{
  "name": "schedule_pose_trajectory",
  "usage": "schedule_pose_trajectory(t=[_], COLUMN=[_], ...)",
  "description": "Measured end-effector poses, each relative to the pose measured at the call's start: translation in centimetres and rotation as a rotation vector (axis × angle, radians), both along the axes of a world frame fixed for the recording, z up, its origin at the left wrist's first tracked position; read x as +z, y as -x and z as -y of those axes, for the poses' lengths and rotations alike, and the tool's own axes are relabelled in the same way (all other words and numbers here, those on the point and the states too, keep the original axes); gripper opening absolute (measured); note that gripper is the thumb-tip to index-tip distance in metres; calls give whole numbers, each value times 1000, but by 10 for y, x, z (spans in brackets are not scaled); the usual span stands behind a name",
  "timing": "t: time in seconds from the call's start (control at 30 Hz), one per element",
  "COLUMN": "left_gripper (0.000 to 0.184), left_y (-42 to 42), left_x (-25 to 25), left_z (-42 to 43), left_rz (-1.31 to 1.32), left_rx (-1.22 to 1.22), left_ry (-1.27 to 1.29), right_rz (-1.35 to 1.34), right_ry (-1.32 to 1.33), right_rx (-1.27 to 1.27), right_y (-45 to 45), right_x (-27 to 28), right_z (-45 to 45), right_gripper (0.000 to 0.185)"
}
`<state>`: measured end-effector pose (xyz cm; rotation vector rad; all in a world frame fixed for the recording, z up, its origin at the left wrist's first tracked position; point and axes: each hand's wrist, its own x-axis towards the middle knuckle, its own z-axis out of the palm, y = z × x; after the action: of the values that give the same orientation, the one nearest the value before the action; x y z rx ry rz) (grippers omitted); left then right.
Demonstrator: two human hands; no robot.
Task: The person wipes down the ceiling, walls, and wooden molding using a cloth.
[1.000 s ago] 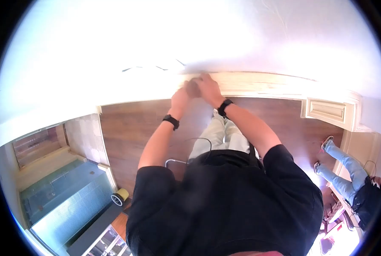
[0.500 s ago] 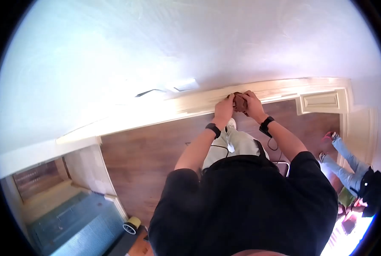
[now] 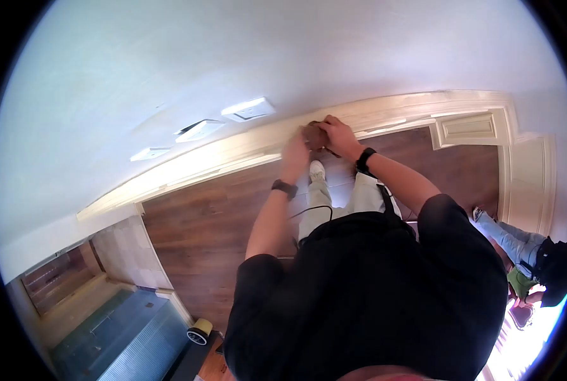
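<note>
A brown folded sheet, like sandpaper point(image 3: 316, 136), is at the cream wooden ledge point(image 3: 385, 116) along the wall. My right hand point(image 3: 339, 136) grips its right side, thumb and fingers closed on it. My left hand point(image 3: 295, 152) is at the sheet's left edge; motion smears its fingers, so its hold on the sheet is unclear. Dark bands circle both my wrists. Past my left hand, the ledge continues below several white wall plates point(image 3: 248, 109).
Wood flooring point(image 3: 201, 216) lies beneath, with my white shoe point(image 3: 317, 170) near the ledge. A cream panelled cabinet point(image 3: 466, 129) stands right. Another person point(image 3: 518, 244) is at far right. A yellow-and-black container point(image 3: 200, 331) sits lower left, near a blue-grey surface point(image 3: 121, 336).
Both hands and the brown sheet have shifted left in view. My left hand has become blurred. The view itself has moved a little, and the wall plates show more clearly.
</note>
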<state>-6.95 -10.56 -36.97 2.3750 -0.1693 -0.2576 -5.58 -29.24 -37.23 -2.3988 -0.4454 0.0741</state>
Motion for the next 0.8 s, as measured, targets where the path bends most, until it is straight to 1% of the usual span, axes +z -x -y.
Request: schedule_pose_trajectory(t=[0.07,0.13,0.27,0.33,0.4,0.47,0.5,0.57,0.6,0.63,0.73,0.8], left_gripper=[35,30,25,25,26,28,29,26,22,20,20,19], left_y=[-1,-3,-11,-17,-19,-24,-28,-29,-24,-22,-29,-42], left_x=[-3,6,21,46,73,102,117,96,49,17,-9,-44], left_z=[-2,7,67,106,146,192,213,241,247,255,298,325], left_rz=[11,-1,-48,-94,-68,-146,-239,-215,-98,18,-10,-46], left_rx=[53,78,103,58,-19,-52,-45,13,63,113,27,-42], left_ry=[-26,-82,-124,-141,-92,-69,-71,-63,-53,-42,-97,-103], right_rz=[-4,-15,-32,-70,-90,-108,-118,-101,-75,-50,-65,-92], right_ry=[26,43,127,169,122,84,69,68,81,94,132,134], right_rx=[13,53,65,48,-2,-47,-66,-105,-125,-144,-203,-246], right_y=[-3,-8,-20,-26,-28,-26,-24,-20,-18,-16,-13,-11], right_x=[8,16,16,16,16,17,21,15,5,-2,-2,-1], right_z=[-7,-1,46,74,106,144,161,193,209,223,267,292], right_gripper=[46,41,39,40,38,36,34,32,31,30,29,29])
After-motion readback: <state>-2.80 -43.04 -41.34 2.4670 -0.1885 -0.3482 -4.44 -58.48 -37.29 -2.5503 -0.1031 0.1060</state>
